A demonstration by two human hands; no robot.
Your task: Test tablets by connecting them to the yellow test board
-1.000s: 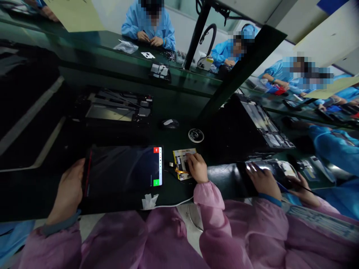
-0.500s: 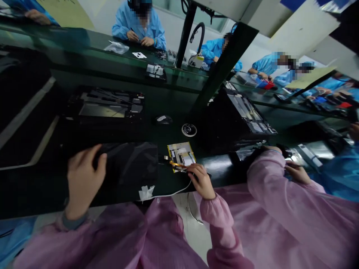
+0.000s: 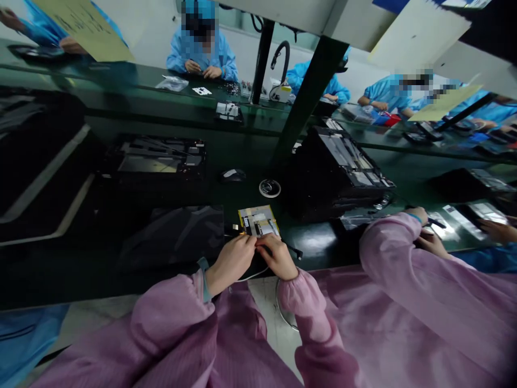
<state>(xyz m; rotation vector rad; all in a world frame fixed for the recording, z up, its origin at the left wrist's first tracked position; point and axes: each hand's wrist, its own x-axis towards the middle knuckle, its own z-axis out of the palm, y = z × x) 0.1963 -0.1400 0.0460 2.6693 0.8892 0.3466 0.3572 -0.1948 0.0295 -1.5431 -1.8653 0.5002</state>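
My left hand (image 3: pixel 234 260) and my right hand (image 3: pixel 278 256) meet at the near edge of a flat battery-like pack (image 3: pixel 258 216) with yellow edges and a silvery face. Both hands are closed, their fingertips pinched close together. What sits between the fingertips is too small and covered to make out. A short orange ribbon cable shows only in part beside my left fingers. To the right of my right hand lies a small black plug (image 3: pixel 298 253). A white cable (image 3: pixel 254 275) runs beneath my hands. Left of them lies a dark, glossy flat panel (image 3: pixel 189 231).
Behind the pack are a white roll of tape (image 3: pixel 270 188) and a black mouse (image 3: pixel 232 175). A tall stack of black device housings (image 3: pixel 339 172) stands at the right, a lower stack (image 3: pixel 157 156) at the left. A co-worker's pink sleeve (image 3: pixel 383 242) is close on the right.
My left hand has left the dark panel and moved right to meet my right hand at the pack. The right hand has shifted slightly left. The orange ribbon cable is now mostly hidden.
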